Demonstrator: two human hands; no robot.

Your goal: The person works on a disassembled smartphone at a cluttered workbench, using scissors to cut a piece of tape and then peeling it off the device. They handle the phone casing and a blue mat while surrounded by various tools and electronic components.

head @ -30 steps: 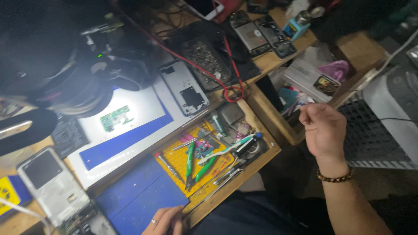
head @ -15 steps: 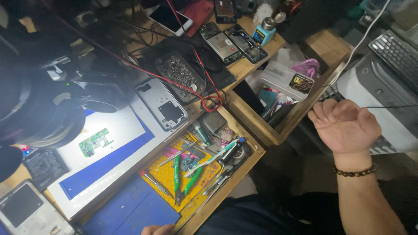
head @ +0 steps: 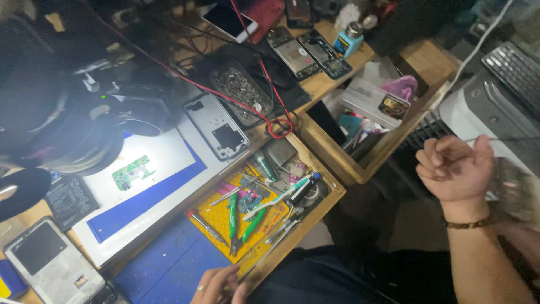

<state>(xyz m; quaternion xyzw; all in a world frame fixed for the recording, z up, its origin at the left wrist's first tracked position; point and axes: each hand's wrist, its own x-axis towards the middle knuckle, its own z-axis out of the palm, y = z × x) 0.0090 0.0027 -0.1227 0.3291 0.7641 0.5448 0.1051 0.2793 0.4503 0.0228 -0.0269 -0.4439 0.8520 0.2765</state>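
The right hand (head: 454, 169) was raised off to the right, fingers curled loosely inward, palm turned up, a thin band around its wrist and the forearm running down to the lower right corner. The left hand (head: 220, 284) sat low at the bottom edge, fingers bent, a ring showing.

The left hand (head: 220, 284) is getting cut off by the bottom edge, only fingers showing. A blurred thing behind the right hand (head: 457, 169) is staying unreadable. The keyboard (head: 517, 67) is running off the right edge.

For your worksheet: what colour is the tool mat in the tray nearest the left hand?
Yellow; the tool mat shows best in the head view.
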